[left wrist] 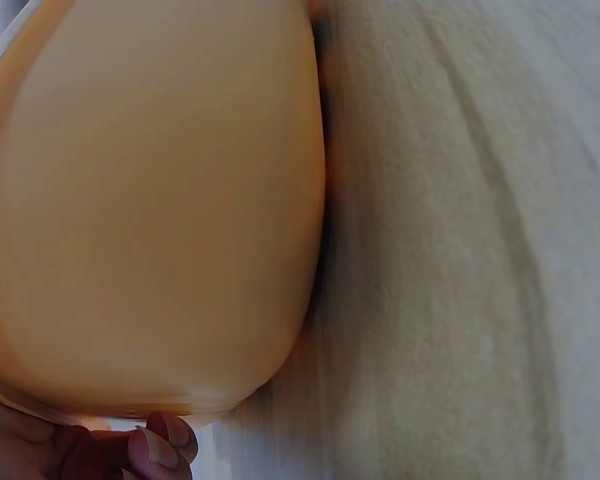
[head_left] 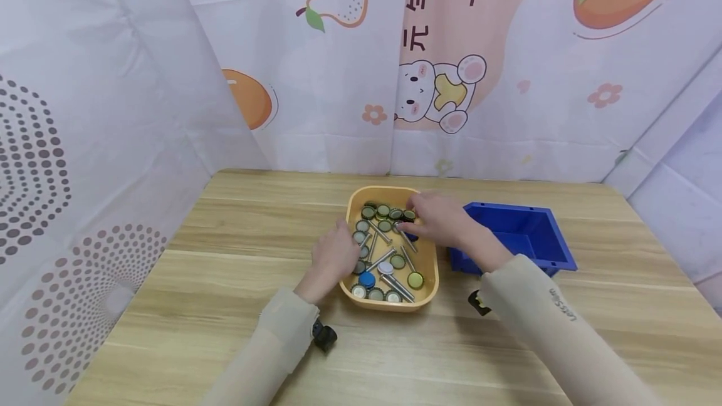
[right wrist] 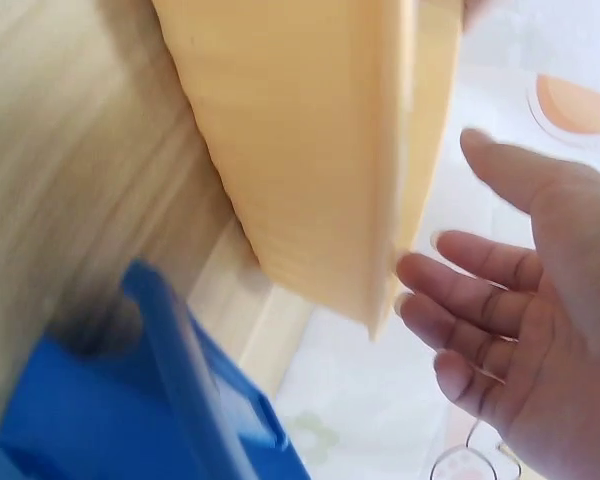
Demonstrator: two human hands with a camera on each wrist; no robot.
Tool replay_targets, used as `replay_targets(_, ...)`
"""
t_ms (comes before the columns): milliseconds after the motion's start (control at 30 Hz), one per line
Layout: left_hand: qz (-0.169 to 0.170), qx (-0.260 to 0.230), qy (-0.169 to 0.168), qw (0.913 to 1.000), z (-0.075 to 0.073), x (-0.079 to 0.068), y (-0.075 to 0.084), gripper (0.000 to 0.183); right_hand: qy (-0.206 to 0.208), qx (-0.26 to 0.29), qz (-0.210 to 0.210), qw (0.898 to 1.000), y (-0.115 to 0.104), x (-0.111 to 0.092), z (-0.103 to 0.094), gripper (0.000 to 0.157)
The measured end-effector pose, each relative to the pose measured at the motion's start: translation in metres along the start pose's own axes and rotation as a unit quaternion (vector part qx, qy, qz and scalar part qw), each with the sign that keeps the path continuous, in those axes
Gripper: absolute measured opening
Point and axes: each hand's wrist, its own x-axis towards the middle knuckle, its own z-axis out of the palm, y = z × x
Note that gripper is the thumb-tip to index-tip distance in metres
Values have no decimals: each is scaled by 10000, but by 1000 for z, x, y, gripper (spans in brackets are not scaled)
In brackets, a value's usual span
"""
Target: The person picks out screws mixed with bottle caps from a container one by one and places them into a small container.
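Note:
A yellow plastic basin [head_left: 390, 307] stands on the table, holding bottle caps and several long metal bolts [head_left: 397, 288]. My left hand [head_left: 335, 250] grips the basin's left rim; its curled fingertips [left wrist: 165, 440] show at the basin's edge in the left wrist view. Over the far right corner reaches my right hand [head_left: 445, 217], thumb [right wrist: 510, 170] spread from the relaxed fingers and nothing visible between them. Close below it lie a bolt [head_left: 409, 242] and dark caps. A blue cap [head_left: 366, 279], a white cap [head_left: 385, 268] and a yellow-green cap [head_left: 415, 280] lie nearer the front.
To the right of the basin is a blue plastic bin [head_left: 555, 243], partly covered by my right forearm. The wood-grain table [head_left: 242, 230] ends at a printed curtain [head_left: 333, 93] behind, and pale cloth hangs at both sides.

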Motion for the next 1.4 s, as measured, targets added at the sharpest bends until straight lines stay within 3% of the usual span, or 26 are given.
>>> replay_targets(200,-14,21,-17,10000,0,1,0,24,215,-207,-47,9995,-12,8,18,44)
replay_targets(400,25,46,9,10000,-1,1,-2,22,35,-528,154,9985,-24,16,35,37)
replay_targets(567,28,49,-29,10000,-2,0,-1,24,-277,-476,522,9971,-34,20,46,32)
replay_targets(700,-21,27,-70,10000,-3,-2,-1,24,-280,-387,859,9952,-40,21,54,38)
replay_targets(800,-29,-14,-58,10000,-2,-2,-1,23,-175,-696,839,9939,-42,22,60,42)
replay_targets(933,10,-25,-35,10000,-2,-2,0,23,-87,-971,721,9926,-44,22,67,36)
replay_targets(1133,-38,-25,-58,10000,-1,-1,0,25,-137,-811,822,9932,-45,22,70,25)
replay_targets(1400,0,43,-11,10000,-1,-1,1,25,-580,-440,1054,9918,-45,19,68,42)
